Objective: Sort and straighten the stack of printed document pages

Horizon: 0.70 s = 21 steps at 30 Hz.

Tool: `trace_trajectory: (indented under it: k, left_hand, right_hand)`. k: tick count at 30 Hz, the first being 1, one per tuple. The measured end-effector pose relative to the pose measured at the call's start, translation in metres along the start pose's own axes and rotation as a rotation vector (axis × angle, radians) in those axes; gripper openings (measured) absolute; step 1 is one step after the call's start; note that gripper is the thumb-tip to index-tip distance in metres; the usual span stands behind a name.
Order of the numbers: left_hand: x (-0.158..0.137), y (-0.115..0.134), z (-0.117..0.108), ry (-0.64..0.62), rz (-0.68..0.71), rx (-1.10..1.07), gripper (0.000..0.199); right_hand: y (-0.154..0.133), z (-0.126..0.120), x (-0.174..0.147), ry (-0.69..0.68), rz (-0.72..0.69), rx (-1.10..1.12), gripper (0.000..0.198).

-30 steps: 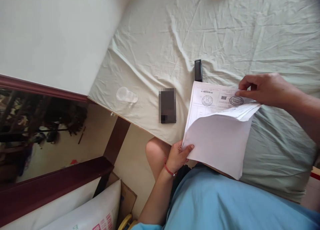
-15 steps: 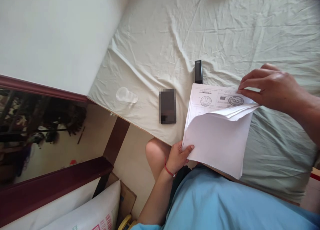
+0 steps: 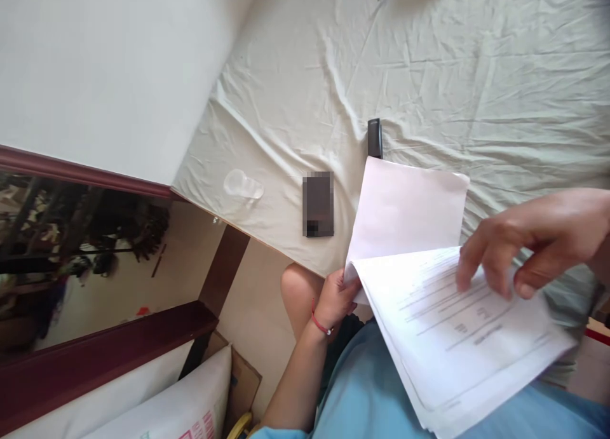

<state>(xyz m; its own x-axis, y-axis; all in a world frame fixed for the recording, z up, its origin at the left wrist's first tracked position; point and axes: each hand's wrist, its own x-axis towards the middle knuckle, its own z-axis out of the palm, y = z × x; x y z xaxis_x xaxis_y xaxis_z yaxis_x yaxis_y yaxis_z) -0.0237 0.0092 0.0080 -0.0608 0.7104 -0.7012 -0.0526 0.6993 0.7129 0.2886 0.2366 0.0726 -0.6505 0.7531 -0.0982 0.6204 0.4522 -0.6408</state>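
Note:
A stack of papers (image 3: 410, 204) lies at the edge of the cloth-covered surface, its upper sheets folded back towards my body. Those turned sheets (image 3: 457, 350) show printed lines and hang over my blue shirt. My left hand (image 3: 337, 296), with a red bracelet at the wrist, grips the stack at its left edge, thumb partly under the folded sheets. Over the turned sheets, my right hand (image 3: 519, 251) has its fingers apart and slightly blurred, the tips at the paper. Just beyond the stack's top edge lies a black stapler-like object (image 3: 375, 138), partly covered by paper.
A dark, pixelated rectangular object (image 3: 318, 204) lies left of the papers. Further left, a clear plastic cup (image 3: 244, 185) is on its side on the wrinkled pale cloth (image 3: 295, 96). Below left are a dark red wooden frame (image 3: 109, 350) and a white printed sack (image 3: 176, 401).
The upper sheets have been turned over towards my body, uncovering a blank page. My right hand has moved down and nearer, and its fingers have opened. My left hand keeps its hold.

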Motion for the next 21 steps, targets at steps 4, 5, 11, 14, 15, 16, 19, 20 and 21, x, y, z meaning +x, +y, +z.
trace_trajectory:
  k: [4,5,11,14,15,16,19,20,21]
  left_hand:
    - [0.001,-0.001,-0.001,-0.011,0.02,0.016,0.049]
    - [0.002,-0.002,-0.001,-0.007,0.025,0.021,0.051]
    - [0.002,0.001,0.0,-0.011,0.048,-0.001,0.064]
    - [0.001,0.003,0.001,-0.021,0.066,0.008,0.062]
    - [0.001,0.003,0.0,-0.024,0.061,0.012,0.061]
    - [0.001,0.003,0.0,-0.025,0.055,0.016,0.06]
    - [0.001,0.002,0.0,-0.017,0.045,0.018,0.06]
    - [0.001,0.001,0.0,-0.013,0.042,0.019,0.06]
    - [0.001,0.001,0.0,-0.009,0.038,0.02,0.06]
  right_hand:
    - [-0.002,0.019,0.011,-0.02,-0.009,0.047,0.055]
    - [0.001,0.025,0.014,-0.037,-0.015,0.058,0.054]
    - [0.029,0.04,0.03,-0.017,0.059,0.031,0.037]
    - [0.036,0.04,0.035,0.119,0.148,-0.049,0.049]
    - [0.036,0.039,0.036,0.128,0.166,-0.051,0.053]
    - [0.035,0.038,0.037,0.125,0.184,-0.043,0.054]
    - [0.03,0.032,0.037,0.122,0.249,-0.014,0.041]
    - [0.027,0.03,0.036,0.125,0.275,-0.006,0.035]
    - [0.024,0.027,0.035,0.127,0.296,0.003,0.03]
